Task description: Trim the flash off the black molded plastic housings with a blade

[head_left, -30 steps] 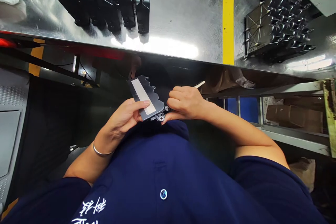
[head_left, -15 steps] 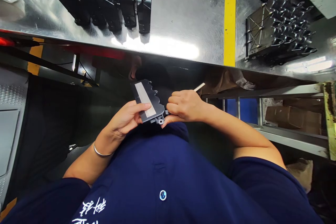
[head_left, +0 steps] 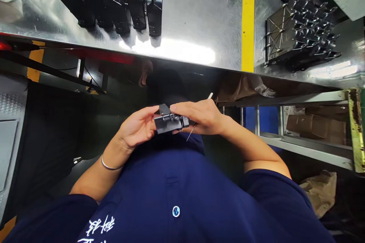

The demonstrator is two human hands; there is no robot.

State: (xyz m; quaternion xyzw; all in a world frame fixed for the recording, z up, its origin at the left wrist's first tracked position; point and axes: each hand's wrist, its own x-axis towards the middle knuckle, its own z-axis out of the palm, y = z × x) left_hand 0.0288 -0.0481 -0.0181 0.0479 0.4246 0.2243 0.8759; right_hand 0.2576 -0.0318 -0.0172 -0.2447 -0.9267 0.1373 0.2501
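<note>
You held a black part [head_left: 169,124] in the air between your body and the near edge of the desk [head_left: 194,15]. Your left hand [head_left: 135,127] had a partly curled grip on its left end; your right hand [head_left: 203,117] lay over its right end, its grip closed round a thin pale-handled tool [head_left: 210,95]. Good work here seemed to need a steady left hold and fingers clear of the tool's tip. To the right sat a cardboard box [head_left: 313,127] and a crumpled brown bag [head_left: 322,193], contents hidden.

On a bench [head_left: 196,15], housings [head_left: 121,5] are set left, a stack [head_left: 302,32] right; before the bench, a part [head_left: 168,124] is held.
</note>
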